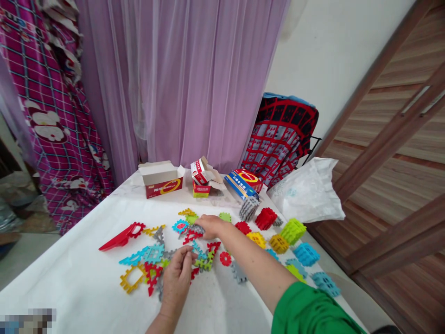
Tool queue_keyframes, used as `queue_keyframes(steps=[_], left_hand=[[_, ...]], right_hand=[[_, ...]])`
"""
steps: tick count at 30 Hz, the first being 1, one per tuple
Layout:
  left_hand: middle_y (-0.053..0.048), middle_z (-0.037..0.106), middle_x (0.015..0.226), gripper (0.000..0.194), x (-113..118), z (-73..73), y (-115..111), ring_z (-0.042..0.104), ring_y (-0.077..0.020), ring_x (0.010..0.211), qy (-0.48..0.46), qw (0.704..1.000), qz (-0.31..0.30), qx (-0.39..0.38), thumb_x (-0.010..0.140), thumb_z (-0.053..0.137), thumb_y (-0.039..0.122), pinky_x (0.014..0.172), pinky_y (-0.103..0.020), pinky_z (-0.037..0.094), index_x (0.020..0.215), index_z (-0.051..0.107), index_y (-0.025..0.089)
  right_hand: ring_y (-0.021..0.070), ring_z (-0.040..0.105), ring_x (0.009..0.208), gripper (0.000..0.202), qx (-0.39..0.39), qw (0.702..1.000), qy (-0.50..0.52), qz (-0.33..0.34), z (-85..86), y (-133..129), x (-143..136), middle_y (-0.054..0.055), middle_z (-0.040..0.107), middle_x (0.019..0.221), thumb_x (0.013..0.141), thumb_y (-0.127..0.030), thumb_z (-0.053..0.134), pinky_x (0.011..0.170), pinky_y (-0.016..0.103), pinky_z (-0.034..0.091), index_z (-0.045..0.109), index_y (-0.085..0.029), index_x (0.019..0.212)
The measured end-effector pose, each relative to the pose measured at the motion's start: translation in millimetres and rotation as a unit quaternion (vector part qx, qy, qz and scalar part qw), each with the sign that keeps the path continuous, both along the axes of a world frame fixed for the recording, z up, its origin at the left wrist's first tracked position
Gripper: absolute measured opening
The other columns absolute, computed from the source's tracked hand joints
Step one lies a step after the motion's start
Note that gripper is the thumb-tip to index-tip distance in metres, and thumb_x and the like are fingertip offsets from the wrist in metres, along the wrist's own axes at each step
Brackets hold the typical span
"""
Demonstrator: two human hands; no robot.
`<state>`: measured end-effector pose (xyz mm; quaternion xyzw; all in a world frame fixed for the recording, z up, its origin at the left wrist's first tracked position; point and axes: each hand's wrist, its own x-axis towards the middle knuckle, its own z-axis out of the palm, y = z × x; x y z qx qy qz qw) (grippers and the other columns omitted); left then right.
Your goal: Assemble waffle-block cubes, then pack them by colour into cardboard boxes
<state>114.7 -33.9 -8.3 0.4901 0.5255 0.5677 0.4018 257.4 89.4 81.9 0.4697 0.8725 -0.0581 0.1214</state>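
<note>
Flat plastic pieces in several colours lie scattered on the white table. My right hand (208, 226) reaches over the far part of the pile, its fingers down at a grey piece (198, 228), beside a blue piece with a red centre (181, 226). Whether the fingers grip that grey piece is hard to see. My left hand (178, 273) hovers at the near side of the pile, thumb and fingers drawn together; anything between them is hidden. Left of it are a light-blue square piece (154, 253), a yellow frame (133, 278) and a red triangle (150, 278).
Stacks of sorted pieces, including red (266, 218), green (294, 231) and blue (306, 254), line the table's right side. An open carton (163, 188), small boxes (200, 189), a blue box (241, 185) and a white bag (306, 192) stand behind.
</note>
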Motion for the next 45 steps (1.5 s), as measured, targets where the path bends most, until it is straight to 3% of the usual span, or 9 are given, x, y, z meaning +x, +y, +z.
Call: queue_keyframes(steps=[6,10,15,21,27,33,37,41,45], left_hand=[[-0.005,0.074,0.073,0.046,2.9,4.4,-0.4,0.071,-0.0211,0.068,-0.007,1.0,-0.001,-0.007,0.078,0.053,0.063,0.066,-0.033,0.058,0.091,0.065,0.02],[-0.004,0.075,0.072,0.041,3.2,5.3,-0.5,0.071,-0.0206,0.067,0.004,1.0,0.002,0.007,0.079,0.054,0.059,0.064,-0.032,0.057,0.09,0.066,0.021],[-0.004,0.076,0.078,0.036,2.8,6.3,-0.7,0.071,-0.0196,0.069,0.011,1.0,-0.002,0.008,0.08,0.054,0.055,0.066,-0.031,0.056,0.091,0.066,0.022],[-0.004,0.075,0.081,0.041,2.4,7.3,-0.7,0.07,-0.0194,0.071,0.014,1.0,-0.01,0.0,0.079,0.054,0.058,0.066,-0.03,0.054,0.095,0.065,0.022],[-0.008,0.074,0.093,0.049,3.2,-4.8,2.6,0.069,-0.0192,0.075,-0.004,1.0,-0.012,0.004,0.08,0.056,0.059,0.071,-0.032,0.056,0.107,0.064,0.018],[-0.008,0.075,0.095,0.054,2.0,2.7,0.7,0.07,-0.0186,0.072,-0.002,1.0,-0.004,0.021,0.081,0.055,0.059,0.067,-0.032,0.056,0.117,0.064,0.019],[-0.007,0.077,0.09,0.055,2.2,11.5,-1.2,0.071,-0.0204,0.072,-0.029,1.0,-0.012,0.004,0.077,0.056,0.065,0.064,-0.031,0.056,0.105,0.068,0.019],[-0.002,0.072,0.071,0.058,2.4,14.3,-0.2,0.069,-0.0193,0.062,-0.081,0.996,0.0,-0.039,0.068,0.061,0.071,0.054,-0.028,0.053,0.092,0.067,0.018],[0.001,0.068,0.061,0.058,1.6,15.1,0.5,0.064,-0.0159,0.052,-0.096,0.994,-0.004,-0.047,0.065,0.063,0.072,0.045,-0.025,0.048,0.088,0.064,0.019]], right_hand=[[0.0254,0.066,0.101,0.039,-0.001,0.999,0.037,-0.009,-5.1,-2.5,1.5,0.008,0.07,0.117,0.078,-0.025,0.069,0.083,0.031,0.05,0.068,-0.024,0.117],[0.0254,0.067,0.097,0.021,-0.013,0.999,0.046,-0.02,6.1,-8.7,8.5,0.007,0.075,0.103,0.078,-0.018,0.063,0.08,0.031,0.049,0.074,-0.021,0.096],[0.0217,0.069,0.088,0.022,-0.031,0.992,0.095,-0.072,24.7,-15.8,25.1,0.006,0.076,0.087,0.082,-0.016,0.053,0.072,0.027,0.048,0.075,-0.019,0.086],[0.0111,0.067,0.063,0.028,-0.113,0.968,0.192,-0.113,37.1,-28.5,39.3,0.001,0.073,0.072,0.084,-0.011,0.046,0.057,0.018,0.046,0.072,-0.014,0.094],[0.0073,0.058,0.051,0.029,-0.216,0.889,0.363,-0.18,36.8,-38.7,37.8,-0.002,0.069,0.068,0.084,-0.012,0.05,0.053,0.017,0.043,0.071,-0.014,0.104],[0.0085,0.057,0.054,0.035,-0.21,0.881,0.389,-0.17,39.1,-43.1,36.7,-0.003,0.065,0.063,0.086,-0.015,0.051,0.057,0.019,0.044,0.068,-0.014,0.116],[0.0098,0.058,0.055,0.034,-0.225,0.881,0.388,-0.151,36.8,-49.4,33.2,-0.005,0.063,0.061,0.085,-0.017,0.053,0.056,0.02,0.044,0.068,-0.014,0.116],[0.0107,0.055,0.052,0.035,-0.228,0.891,0.372,-0.122,31.5,-60.0,28.1,-0.007,0.056,0.055,0.084,-0.017,0.055,0.055,0.02,0.042,0.066,-0.016,0.117],[0.0126,0.06,0.059,0.041,-0.226,0.902,0.351,-0.114,29.8,-72.2,26.5,-0.005,0.062,0.062,0.085,-0.017,0.052,0.058,0.021,0.046,0.061,-0.018,0.125]])
